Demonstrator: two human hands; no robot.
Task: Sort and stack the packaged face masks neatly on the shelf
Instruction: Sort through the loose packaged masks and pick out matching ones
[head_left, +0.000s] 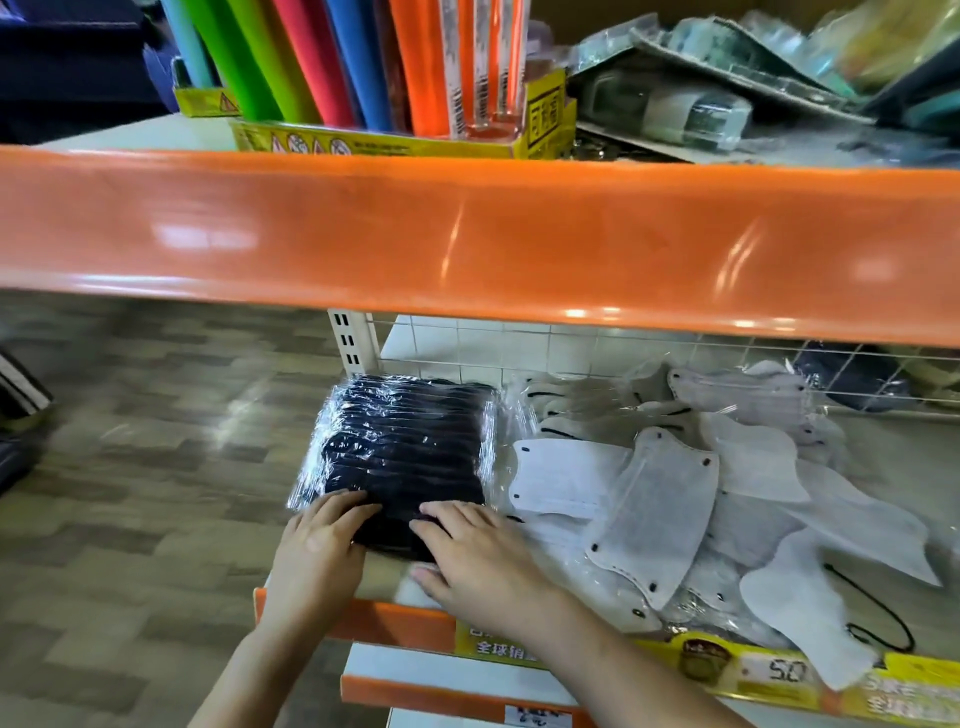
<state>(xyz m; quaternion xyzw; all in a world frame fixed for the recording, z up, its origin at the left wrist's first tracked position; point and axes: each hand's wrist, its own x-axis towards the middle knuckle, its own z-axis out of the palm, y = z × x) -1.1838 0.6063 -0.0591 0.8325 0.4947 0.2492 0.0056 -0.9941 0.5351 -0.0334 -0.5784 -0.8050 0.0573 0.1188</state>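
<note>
A stack of black face masks in clear plastic (402, 441) lies at the left end of the lower shelf (387, 577). My left hand (322, 545) rests flat on the pack's near left corner. My right hand (475, 556) presses flat on its near right corner and on the shelf beside it. Neither hand is closed around the pack. To the right, several white packaged masks (649, 514) lie scattered and overlapping, some hanging over the shelf's front edge.
An orange upper shelf rail (467, 234) overhangs the lower shelf. Coloured rolls in a yellow box (374, 67) and packaged goods (727, 83) stand above. A wire grid (519, 343) backs the lower shelf. A dark item (852, 379) sits far right. Price labels (779, 670) line the front edge.
</note>
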